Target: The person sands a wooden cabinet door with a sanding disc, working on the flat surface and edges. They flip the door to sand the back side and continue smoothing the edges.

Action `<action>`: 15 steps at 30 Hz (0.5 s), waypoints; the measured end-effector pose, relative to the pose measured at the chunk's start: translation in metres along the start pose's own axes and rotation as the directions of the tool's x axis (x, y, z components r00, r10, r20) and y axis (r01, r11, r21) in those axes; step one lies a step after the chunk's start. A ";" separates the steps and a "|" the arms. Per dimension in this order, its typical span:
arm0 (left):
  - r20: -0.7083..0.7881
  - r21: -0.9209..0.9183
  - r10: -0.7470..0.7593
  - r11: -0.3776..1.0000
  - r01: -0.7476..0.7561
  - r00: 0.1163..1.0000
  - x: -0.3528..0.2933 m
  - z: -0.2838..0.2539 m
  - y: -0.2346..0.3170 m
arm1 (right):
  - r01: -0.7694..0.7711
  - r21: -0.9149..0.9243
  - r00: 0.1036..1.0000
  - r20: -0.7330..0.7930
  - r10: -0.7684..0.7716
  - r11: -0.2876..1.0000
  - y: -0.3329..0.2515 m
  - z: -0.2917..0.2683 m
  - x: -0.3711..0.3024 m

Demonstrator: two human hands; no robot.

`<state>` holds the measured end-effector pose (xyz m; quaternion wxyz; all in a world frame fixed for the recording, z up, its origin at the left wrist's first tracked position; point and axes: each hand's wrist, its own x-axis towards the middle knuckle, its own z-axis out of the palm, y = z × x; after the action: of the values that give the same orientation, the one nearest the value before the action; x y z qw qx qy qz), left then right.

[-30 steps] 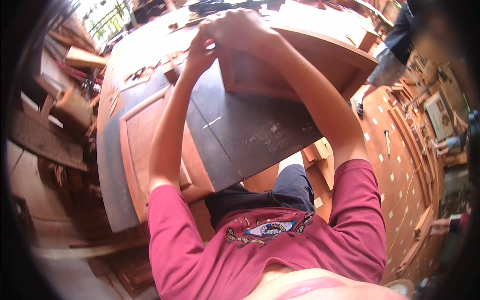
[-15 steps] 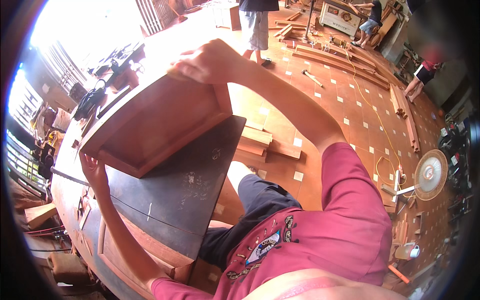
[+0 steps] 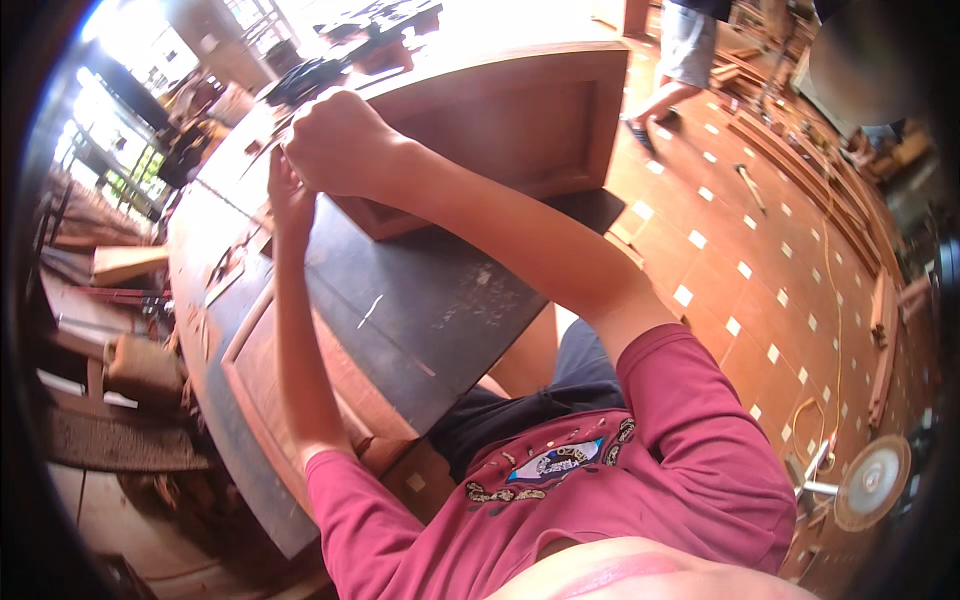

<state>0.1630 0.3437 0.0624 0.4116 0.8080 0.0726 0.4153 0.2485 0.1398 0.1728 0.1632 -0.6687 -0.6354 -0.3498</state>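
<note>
A reddish-brown wooden frame with a recessed panel and a curved top edge (image 3: 500, 125) stands tilted on the dark board (image 3: 430, 290) of the workbench. My right hand (image 3: 345, 145) is closed at the frame's left end, knuckles up; whatever lies under its fingers is hidden. Just below and left of it, my left hand (image 3: 292, 195) has its fingers curled at the frame's lower left corner, partly covered by the right hand. Both forearms reach forward over the bench.
Another wooden piece (image 3: 330, 370) lies on the bench near my left forearm. Dark tools (image 3: 310, 75) sit beyond the frame. A person's legs (image 3: 680, 70) are at the far right. On the tiled floor are a hammer (image 3: 750, 188), long timbers (image 3: 800, 160) and a fan (image 3: 872, 482).
My right hand has moved left and down along the curved top edge, to the left end beside my left hand. The view has turned left, shifting the frame rightward in it.
</note>
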 end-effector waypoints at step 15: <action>-0.002 -0.294 0.015 0.956 -0.015 1.000 -0.020 0.003 0.047 | 0.190 -0.172 0.976 -0.071 -0.205 0.966 0.110 -0.049 -0.084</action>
<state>0.1421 0.3019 0.0834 0.5240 0.7384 0.0037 0.4244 0.3460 0.0304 0.1757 0.0998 -0.5970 -0.6601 -0.4449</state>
